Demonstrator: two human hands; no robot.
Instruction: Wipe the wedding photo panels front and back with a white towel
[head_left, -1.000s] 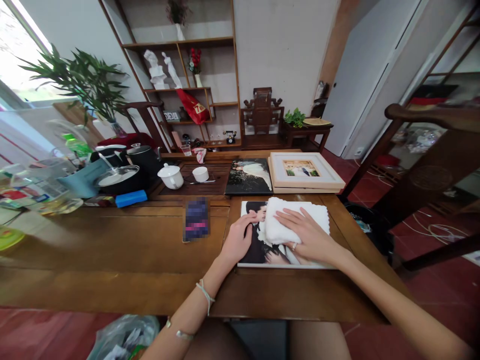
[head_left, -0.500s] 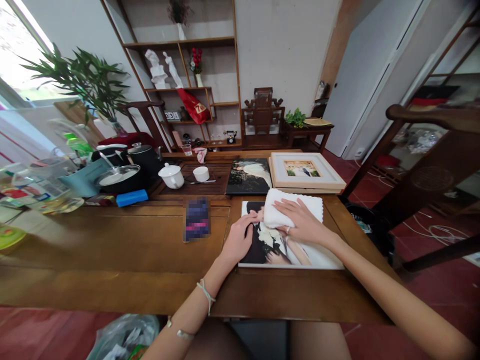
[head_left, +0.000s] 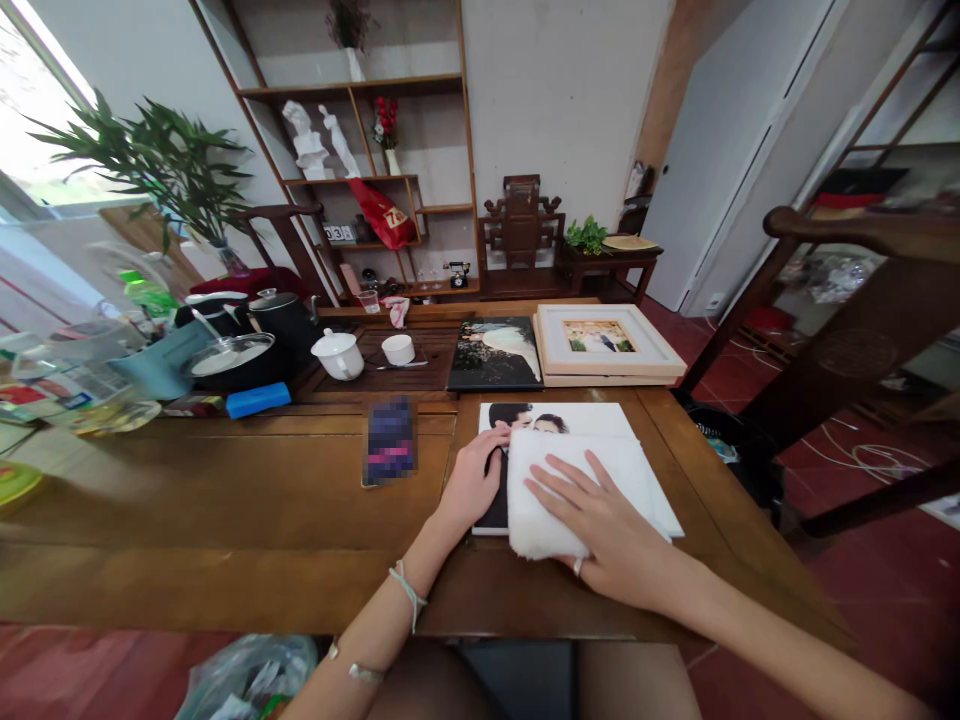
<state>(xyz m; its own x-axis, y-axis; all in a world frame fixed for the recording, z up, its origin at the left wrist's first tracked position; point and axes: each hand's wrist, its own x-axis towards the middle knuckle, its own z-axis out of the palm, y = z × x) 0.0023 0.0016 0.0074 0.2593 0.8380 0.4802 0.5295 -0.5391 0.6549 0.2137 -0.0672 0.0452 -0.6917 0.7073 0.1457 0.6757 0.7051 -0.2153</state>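
A large photo print (head_left: 577, 421) lies flat on the wooden table (head_left: 225, 500) in front of me. My left hand (head_left: 474, 482) rests on its left edge with the fingers curled against it, pressing it down. A folded white cloth (head_left: 559, 490) lies over the near half of the print. My right hand (head_left: 596, 525) lies flat on the cloth with the fingers spread, at the print's near edge.
Behind the print lie a dark photo panel (head_left: 495, 354) and a light framed picture (head_left: 604, 343). A phone (head_left: 390, 441) lies to the left. A tea tray with white cups (head_left: 339, 354), pots (head_left: 232, 358) and a blue sponge (head_left: 257, 400) crowd the left. A wooden chair (head_left: 862, 300) stands to the right.
My right hand has slid the white cloth from the far part of the print down toward me to its near edge. The left hand has stayed put on the left edge.
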